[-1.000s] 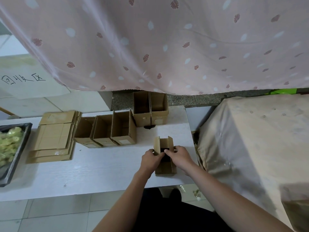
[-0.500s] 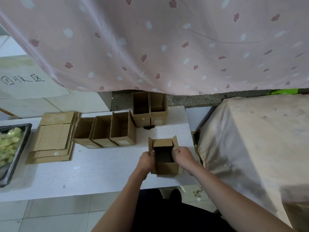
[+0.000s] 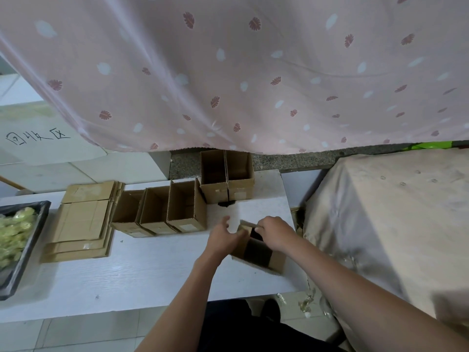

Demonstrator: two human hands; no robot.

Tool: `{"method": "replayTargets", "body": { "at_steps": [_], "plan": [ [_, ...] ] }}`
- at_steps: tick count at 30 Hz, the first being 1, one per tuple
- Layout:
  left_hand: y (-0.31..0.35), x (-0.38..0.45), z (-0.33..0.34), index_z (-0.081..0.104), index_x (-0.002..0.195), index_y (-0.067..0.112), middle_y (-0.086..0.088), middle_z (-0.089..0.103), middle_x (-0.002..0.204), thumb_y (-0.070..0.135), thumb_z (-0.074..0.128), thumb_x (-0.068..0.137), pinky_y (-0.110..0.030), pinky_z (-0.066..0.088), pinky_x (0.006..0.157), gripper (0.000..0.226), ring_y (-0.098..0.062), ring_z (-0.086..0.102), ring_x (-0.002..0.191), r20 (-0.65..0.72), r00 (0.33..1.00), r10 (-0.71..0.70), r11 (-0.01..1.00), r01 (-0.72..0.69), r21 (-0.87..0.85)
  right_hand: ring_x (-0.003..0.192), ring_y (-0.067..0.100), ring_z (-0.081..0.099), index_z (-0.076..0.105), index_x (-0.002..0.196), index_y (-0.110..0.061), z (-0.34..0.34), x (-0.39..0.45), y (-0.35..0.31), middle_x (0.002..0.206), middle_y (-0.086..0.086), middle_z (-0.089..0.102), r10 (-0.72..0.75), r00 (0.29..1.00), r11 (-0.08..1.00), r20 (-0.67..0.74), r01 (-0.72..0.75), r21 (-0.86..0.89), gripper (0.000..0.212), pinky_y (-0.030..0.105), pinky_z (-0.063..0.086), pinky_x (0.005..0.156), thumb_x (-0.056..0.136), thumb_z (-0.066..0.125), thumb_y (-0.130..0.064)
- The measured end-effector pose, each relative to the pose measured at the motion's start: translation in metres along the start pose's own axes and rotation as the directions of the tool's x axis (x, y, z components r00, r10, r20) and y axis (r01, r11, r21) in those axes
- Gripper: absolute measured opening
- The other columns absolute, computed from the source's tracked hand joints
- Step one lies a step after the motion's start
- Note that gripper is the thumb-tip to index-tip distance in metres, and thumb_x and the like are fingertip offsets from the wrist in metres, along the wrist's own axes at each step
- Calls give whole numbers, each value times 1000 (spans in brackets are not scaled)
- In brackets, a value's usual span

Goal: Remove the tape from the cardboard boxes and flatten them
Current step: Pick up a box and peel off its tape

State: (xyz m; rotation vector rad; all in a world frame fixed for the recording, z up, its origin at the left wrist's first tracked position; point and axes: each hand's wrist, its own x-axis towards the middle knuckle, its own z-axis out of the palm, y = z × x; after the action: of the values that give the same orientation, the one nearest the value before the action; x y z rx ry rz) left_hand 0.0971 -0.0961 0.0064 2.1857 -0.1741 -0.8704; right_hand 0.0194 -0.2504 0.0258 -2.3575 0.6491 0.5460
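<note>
Head view: left hand (image 3: 223, 236) has its fingers spread wide and loosely bent, thumb up toward the far side, fingertips at the left flap of the box (image 3: 257, 250); contact looks light, cannot tell if it pinches anything. Right hand (image 3: 275, 233) lies on the far right rim of the box, fingers curled over the edge and gripping it, knuckles up. Both forearms come in from the near edge, left one nearly straight ahead, right one slanting in from the near right.

Box sits on the white table (image 3: 142, 273), near its right end, tilted askew, dark inside showing. Far left of it stands a row of three open boxes (image 3: 162, 212) touching side to side, and two more open boxes (image 3: 227, 177) at the far edge under the pink curtain (image 3: 253, 72). Flat stack (image 3: 81, 222) of cardboard lies left of the row. Black tray (image 3: 38, 224) with yellow-green stuff at the left edge. Cloth-covered block (image 3: 393, 212) to the right.
</note>
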Motion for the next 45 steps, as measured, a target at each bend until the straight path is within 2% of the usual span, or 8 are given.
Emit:
{"method": "replayTargets", "body": {
  "at_steps": [3, 7, 11, 15, 22, 26, 35, 45],
  "plan": [
    [0, 2, 5, 31, 154, 12, -12, 46, 151, 47, 70, 89, -37, 49, 102, 84, -28, 51, 129, 64, 992, -109, 993, 105, 56, 105, 29, 61, 70, 110, -19, -8, 5, -7, 109, 6, 69, -59, 998, 997, -31, 58, -52, 24, 37, 49, 83, 100, 55, -36],
    [-8, 1, 15, 44, 139, 8, -10, 55, 137, 49, 71, 88, -27, 45, 74, 71, -17, 50, 98, 79, 978, -193, 978, 186, 97, 145, 33, 28, 19, 156, -16, -7, 3, 3, 158, 12, 29, 93, 969, 996, -230, -94, 6, 87, 49, 30, 117, 90, 66, -48],
    [-9, 3, 19, 45, 136, 8, -8, 56, 131, 49, 72, 87, -24, 45, 69, 69, -17, 51, 98, 77, 981, -180, 982, 174, 79, 136, 34, 41, 19, 150, 1, 5, -11, 22, 150, 17, 40, 398, 902, 866, -166, -310, 392, 98, 37, 46, 100, 85, 73, -49],
    [-3, 6, 25, 52, 123, 9, -6, 61, 115, 49, 72, 86, -27, 51, 72, 58, -19, 59, 97, 63, 984, -166, 982, 159, 103, 84, 18, 60, 55, 109, -8, 17, -19, 31, 101, 6, 64, 460, 888, 783, -2, -405, 472, 56, 36, 51, 77, 84, 71, -56],
    [1, 5, 31, 56, 112, 10, -5, 62, 99, 34, 66, 93, -30, 52, 70, 32, -21, 61, 87, 39, 989, -143, 965, 130, 229, 76, 21, 58, 55, 85, -11, 15, -13, 18, 79, 4, 57, 438, 899, 818, -11, -394, 418, 31, 29, 40, 58, 90, 70, -38],
    [-1, 8, 18, 53, 107, 9, -12, 62, 106, 29, 40, 107, -33, 48, 73, 24, -20, 55, 83, 86, 983, -162, 973, 145, 177, 84, 22, 55, 53, 106, -9, 14, -3, 21, 93, 7, 56, 442, 897, 830, 30, -421, 366, 11, 26, 39, 59, 98, 48, -15],
    [-6, 1, -10, 38, 145, 26, -6, 49, 136, 37, 30, 110, -45, 55, 95, 38, -28, 51, 117, 371, 911, -181, 938, 274, -214, 121, 28, 47, 25, 155, -23, 11, 5, 42, 147, 10, 43, 407, 906, 641, 117, -374, 670, 68, 33, 43, 91, 92, 37, 1],
    [-7, 2, -18, 69, 123, 36, -2, 52, 125, 56, 27, 106, -38, 58, 89, 50, -27, 54, 113, 298, 949, -105, 912, 211, -352, 129, 40, 50, 50, 130, -14, -6, 7, 49, 142, 13, 49, 378, 882, 128, 281, -351, 928, 65, 62, 47, 99, 91, 53, -66]
  ]
}}
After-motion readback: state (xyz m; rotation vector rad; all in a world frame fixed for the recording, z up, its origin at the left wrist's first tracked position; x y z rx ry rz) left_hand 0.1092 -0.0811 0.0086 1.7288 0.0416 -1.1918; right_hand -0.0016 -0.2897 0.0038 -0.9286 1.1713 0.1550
